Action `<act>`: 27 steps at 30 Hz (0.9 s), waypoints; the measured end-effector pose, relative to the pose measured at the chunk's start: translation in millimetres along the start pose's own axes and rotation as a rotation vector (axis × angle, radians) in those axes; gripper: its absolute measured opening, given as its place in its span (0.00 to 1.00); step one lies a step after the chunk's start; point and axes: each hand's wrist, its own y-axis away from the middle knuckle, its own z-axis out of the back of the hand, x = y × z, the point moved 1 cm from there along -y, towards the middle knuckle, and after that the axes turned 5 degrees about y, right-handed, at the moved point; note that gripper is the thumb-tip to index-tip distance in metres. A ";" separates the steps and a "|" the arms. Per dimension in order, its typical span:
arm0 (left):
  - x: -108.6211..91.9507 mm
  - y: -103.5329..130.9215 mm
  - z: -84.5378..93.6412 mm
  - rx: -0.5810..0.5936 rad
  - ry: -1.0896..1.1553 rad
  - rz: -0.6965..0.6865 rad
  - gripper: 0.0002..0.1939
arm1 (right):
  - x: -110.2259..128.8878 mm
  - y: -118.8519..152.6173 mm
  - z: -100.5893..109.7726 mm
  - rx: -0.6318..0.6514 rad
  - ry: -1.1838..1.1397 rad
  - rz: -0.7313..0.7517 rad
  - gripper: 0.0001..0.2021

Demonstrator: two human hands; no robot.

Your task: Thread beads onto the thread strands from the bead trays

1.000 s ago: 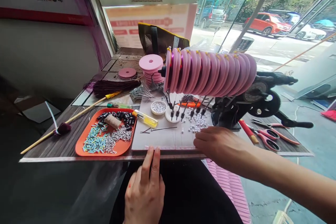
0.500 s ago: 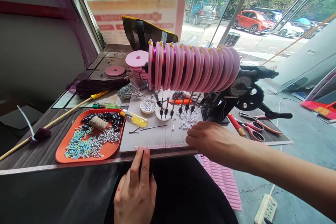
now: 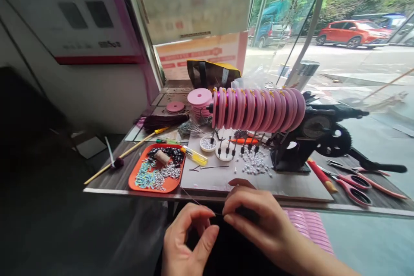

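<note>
My left hand (image 3: pixel 190 239) is low in front of the table edge, its fingers curled at a thin dark thread (image 3: pixel 190 197), the thumb a little apart from the index finger. My right hand (image 3: pixel 260 217) is beside it, thumb and forefinger pinched on the same thread, which spans the short gap between the hands. Beyond them stands a hand-cranked winder with a row of pink spools (image 3: pixel 258 110). Thin weighted black pins (image 3: pixel 242 151) hang below the spools. White beads (image 3: pixel 255 164) lie loose on the grey board (image 3: pixel 213 181).
An orange tray (image 3: pixel 132 177) of beads and small floats or tubes stands left. Near it are a yellow-handled tool (image 3: pixel 194 156) and a small white bead dish (image 3: pixel 208 143). Pink-handled scissors (image 3: pixel 355 187) and pliers lie right, by the winder's crank (image 3: pixel 384 166). Stacked pink spools (image 3: pixel 199 97) stand behind.
My right hand has left the board and come down towards my left hand. Both are now close together at the thread, my left fingers curled instead of stretched. The head view has shifted.
</note>
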 end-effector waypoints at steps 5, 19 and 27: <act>3.5 1.7 3.4 -0.049 0.223 0.159 0.04 | 2.2 0.3 -28.7 -0.021 -0.010 0.070 0.06; 4.4 6.7 4.1 -0.086 0.427 0.408 0.07 | 11.6 -0.5 -20.9 -0.025 0.204 0.062 0.06; 3.7 7.1 5.7 0.122 0.581 0.593 0.09 | 11.2 -1.5 -24.4 0.058 0.225 0.098 0.09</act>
